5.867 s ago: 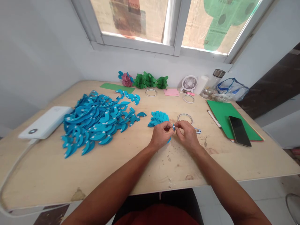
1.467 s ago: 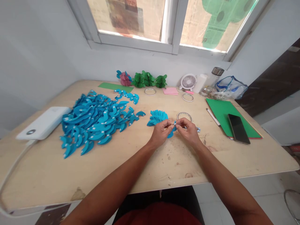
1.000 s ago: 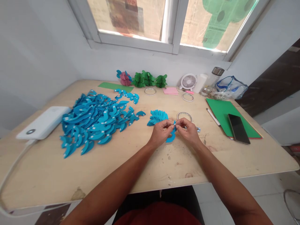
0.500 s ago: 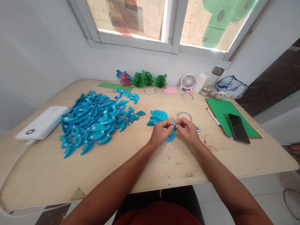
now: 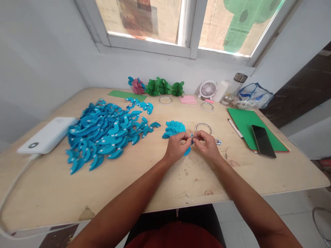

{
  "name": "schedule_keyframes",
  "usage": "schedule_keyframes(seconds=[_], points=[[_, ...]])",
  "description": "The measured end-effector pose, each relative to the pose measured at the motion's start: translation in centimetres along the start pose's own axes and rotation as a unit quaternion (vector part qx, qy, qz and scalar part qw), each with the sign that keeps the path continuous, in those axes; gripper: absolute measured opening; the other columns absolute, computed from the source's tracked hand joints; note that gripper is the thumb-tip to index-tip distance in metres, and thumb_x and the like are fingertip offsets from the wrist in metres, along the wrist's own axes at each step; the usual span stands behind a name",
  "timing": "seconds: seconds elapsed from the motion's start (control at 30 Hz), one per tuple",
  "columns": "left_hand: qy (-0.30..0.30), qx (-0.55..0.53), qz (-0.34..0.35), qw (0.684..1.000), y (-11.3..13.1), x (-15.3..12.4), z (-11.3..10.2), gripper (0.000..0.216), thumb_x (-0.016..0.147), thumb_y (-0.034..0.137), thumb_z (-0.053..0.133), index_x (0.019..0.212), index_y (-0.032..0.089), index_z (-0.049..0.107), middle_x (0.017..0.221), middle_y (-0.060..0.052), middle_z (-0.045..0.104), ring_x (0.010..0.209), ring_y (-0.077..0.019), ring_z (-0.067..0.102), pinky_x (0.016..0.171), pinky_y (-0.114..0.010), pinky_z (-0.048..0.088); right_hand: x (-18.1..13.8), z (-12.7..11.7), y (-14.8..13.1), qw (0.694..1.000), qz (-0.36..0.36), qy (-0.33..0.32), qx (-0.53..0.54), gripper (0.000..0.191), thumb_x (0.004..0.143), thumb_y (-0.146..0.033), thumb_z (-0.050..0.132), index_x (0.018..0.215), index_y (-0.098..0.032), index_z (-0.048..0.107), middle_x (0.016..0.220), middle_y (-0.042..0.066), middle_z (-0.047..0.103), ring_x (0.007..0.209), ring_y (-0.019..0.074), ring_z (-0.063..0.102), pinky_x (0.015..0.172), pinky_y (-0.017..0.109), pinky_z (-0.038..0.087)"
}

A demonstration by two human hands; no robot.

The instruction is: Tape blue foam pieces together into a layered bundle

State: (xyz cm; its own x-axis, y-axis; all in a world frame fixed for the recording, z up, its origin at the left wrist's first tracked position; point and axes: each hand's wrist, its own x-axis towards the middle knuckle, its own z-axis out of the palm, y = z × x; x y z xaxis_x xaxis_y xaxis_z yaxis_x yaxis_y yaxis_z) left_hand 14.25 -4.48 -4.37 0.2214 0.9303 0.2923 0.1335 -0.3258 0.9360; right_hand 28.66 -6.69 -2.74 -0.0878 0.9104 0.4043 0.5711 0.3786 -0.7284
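My left hand [image 5: 178,144] and my right hand [image 5: 206,144] meet over the table, fingertips pinched together on a small curved blue paper piece [image 5: 187,151]. Its lower end shows below my fingers; the rest is mostly hidden by them. Just behind my left hand lies a fanned cluster of blue paper [image 5: 174,128]. Beyond my right hand is a roll of tape [image 5: 203,128]. A small flat blue-and-white object [image 5: 218,142] pokes out beside my right fingers, partly covered. To the left spreads a big heap of curved blue paper pieces [image 5: 108,127] with small white patches.
A white power bank [image 5: 48,135] with a cable sits at the left. Green paper ornaments [image 5: 163,86], a small fan [image 5: 208,89] and a bottle [image 5: 234,88] line the wall. At the right, a phone [image 5: 263,141] lies on green sheets [image 5: 244,119] beside a pen [image 5: 235,128].
My fingertips have closed further over the blue paper piece, so less of it shows. My right hand has shifted slightly, uncovering more of the small blue-and-white object.
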Motion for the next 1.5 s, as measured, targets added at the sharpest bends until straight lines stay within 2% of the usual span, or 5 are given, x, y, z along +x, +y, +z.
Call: schedule_keyframes(seconds=[0.47, 0.77, 1.07, 1.2, 1.5], points=[[0.052, -0.006, -0.015, 0.999, -0.32, 0.19, 0.11, 0.01, 0.068, 0.024, 0.056, 0.061, 0.018, 0.06, 0.056, 0.002, 0.059, 0.055, -0.0113, 0.055, 0.048, -0.02, 0.045, -0.47, 0.68, 0.0, 0.995, -0.047, 0.029, -0.084, 0.014, 0.079, -0.016, 0.046, 0.084, -0.02, 0.059, 0.081, 0.005, 0.063, 0.077, 0.0183, 0.056, 0.072, 0.031, 0.043], [0.046, -0.035, -0.029, 0.998, -0.53, 0.12, 0.13, 0.011, 0.068, 0.026, 0.057, 0.063, 0.018, 0.061, 0.057, 0.001, 0.059, 0.054, -0.0107, 0.054, 0.047, -0.02, 0.046, -0.51, 0.62, -0.12, 0.994, -0.034, 0.034, -0.094, 0.017, 0.078, -0.015, 0.045, 0.087, -0.021, 0.058, 0.083, 0.006, 0.064, 0.08, 0.0196, 0.056, 0.072, 0.032, 0.043], [0.022, -0.11, -0.088, 0.99, -0.14, -0.09, 0.17, 0.016, 0.068, 0.032, 0.06, 0.067, 0.015, 0.058, 0.059, 0.003, 0.054, 0.043, -0.0056, 0.046, 0.038, -0.017, 0.043, -0.52, 0.5, -0.03, 0.995, -0.007, 0.047, -0.089, 0.021, 0.077, -0.014, 0.045, 0.092, -0.021, 0.057, 0.082, 0.005, 0.065, 0.077, 0.019, 0.058, 0.073, 0.032, 0.044], [0.025, -0.13, -0.105, 0.986, 0.08, -0.07, 0.08, 0.02, 0.067, 0.036, 0.062, 0.068, 0.016, 0.058, 0.062, 0.001, 0.055, 0.048, -0.0076, 0.049, 0.04, -0.019, 0.048, -0.4, 0.17, 0.11, 0.996, 0.03, 0.066, -0.056, 0.02, 0.076, -0.016, 0.047, 0.092, -0.02, 0.058, 0.081, 0.004, 0.065, 0.074, 0.0172, 0.059, 0.07, 0.03, 0.045], [-0.008, -0.159, -0.115, 0.981, -0.39, -0.02, 0.13, 0.027, 0.069, 0.042, 0.062, 0.074, 0.016, 0.061, 0.071, -0.003, 0.062, 0.064, -0.013, 0.058, 0.046, -0.021, 0.053, -0.03, -0.05, 0.31, 0.984, 0.097, 0.036, 0.144, 0.014, 0.078, -0.029, 0.051, 0.081, -0.018, 0.059, 0.075, 0.003, 0.063, 0.069, 0.0149, 0.057, 0.063, 0.027, 0.046]])
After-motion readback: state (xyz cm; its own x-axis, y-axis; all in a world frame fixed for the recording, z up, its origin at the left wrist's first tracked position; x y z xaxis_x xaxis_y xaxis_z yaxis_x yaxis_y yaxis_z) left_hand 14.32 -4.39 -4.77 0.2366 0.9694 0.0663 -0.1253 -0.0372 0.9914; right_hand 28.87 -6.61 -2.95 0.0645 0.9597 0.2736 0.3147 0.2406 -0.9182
